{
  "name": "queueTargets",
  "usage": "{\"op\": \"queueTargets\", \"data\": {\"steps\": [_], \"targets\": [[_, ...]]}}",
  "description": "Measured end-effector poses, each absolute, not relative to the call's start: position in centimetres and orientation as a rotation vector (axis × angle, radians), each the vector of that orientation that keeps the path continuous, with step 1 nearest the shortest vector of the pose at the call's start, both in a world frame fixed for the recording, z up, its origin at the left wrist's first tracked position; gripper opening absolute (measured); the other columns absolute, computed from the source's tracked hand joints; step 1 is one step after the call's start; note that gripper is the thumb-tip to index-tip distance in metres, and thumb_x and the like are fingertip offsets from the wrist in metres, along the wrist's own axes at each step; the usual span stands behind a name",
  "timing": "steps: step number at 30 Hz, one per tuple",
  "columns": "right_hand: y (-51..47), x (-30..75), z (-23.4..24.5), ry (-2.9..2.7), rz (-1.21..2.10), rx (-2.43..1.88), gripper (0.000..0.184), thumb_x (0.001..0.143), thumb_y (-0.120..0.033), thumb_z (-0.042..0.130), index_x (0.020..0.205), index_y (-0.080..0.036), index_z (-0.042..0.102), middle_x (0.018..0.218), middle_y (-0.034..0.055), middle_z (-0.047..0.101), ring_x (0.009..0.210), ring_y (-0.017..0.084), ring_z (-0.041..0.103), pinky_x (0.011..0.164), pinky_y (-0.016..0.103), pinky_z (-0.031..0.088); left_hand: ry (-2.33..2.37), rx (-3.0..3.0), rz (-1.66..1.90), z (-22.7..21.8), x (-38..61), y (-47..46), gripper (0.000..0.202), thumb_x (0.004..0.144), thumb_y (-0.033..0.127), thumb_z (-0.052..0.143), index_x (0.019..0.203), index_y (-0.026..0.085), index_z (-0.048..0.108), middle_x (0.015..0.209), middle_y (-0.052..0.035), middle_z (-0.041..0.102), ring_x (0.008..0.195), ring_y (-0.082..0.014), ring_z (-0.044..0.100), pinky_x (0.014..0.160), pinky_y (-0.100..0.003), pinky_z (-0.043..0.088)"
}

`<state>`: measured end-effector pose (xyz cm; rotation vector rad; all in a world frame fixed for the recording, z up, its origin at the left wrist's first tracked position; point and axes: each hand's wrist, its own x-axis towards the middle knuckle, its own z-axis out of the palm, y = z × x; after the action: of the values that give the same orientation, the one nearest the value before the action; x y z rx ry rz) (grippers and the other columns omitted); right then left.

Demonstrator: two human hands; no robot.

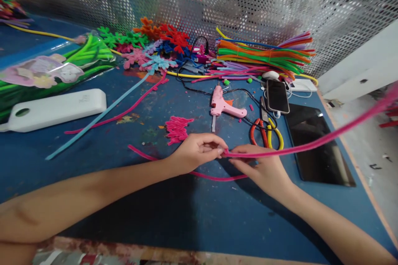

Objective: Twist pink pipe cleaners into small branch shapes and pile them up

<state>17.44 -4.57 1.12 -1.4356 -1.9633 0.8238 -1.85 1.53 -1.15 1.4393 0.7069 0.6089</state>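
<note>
Pinched between the thumb and fingers of my left hand (200,153) is the end of a pink pipe cleaner (314,144). Its long tail rises to the right and leaves the frame. My right hand (261,167) is closed loosely around the same pipe cleaner near that end, fingertips close to the left ones; the stem crosses over its fingers. Under both hands, another pink pipe cleaner (217,179) lies on the table, partly hidden by the left forearm. Just beyond the left hand sits a small pile of folded pink pieces (178,129).
A pink glue gun (221,103), pliers (264,126), phone (277,96) and dark tablet (320,145) lie beyond and right. Bundled pipe cleaners (261,56) and fuzzy coloured shapes (160,63) line the metal mesh (130,0). A white device (59,109) lies left.
</note>
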Motion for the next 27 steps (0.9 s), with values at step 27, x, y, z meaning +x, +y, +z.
{"op": "queueTargets", "data": {"steps": [27], "targets": [[-5.4, 17.2, 1.0, -2.29, 0.261, -1.283, 0.019, 0.09, -0.018, 0.044, 0.095, -0.012, 0.061, 0.082, 0.0079, 0.067, 0.073, 0.015, 0.063, 0.066, 0.024, 0.049, 0.609, 2.256, 0.902, -1.3, -2.3, 0.8, 0.013, 0.08, 0.016, 0.057, 0.089, 0.017, 0.067, 0.088, -0.0046, 0.069, 0.083, -0.0128, 0.064, 0.079, -0.021, 0.049]]}}
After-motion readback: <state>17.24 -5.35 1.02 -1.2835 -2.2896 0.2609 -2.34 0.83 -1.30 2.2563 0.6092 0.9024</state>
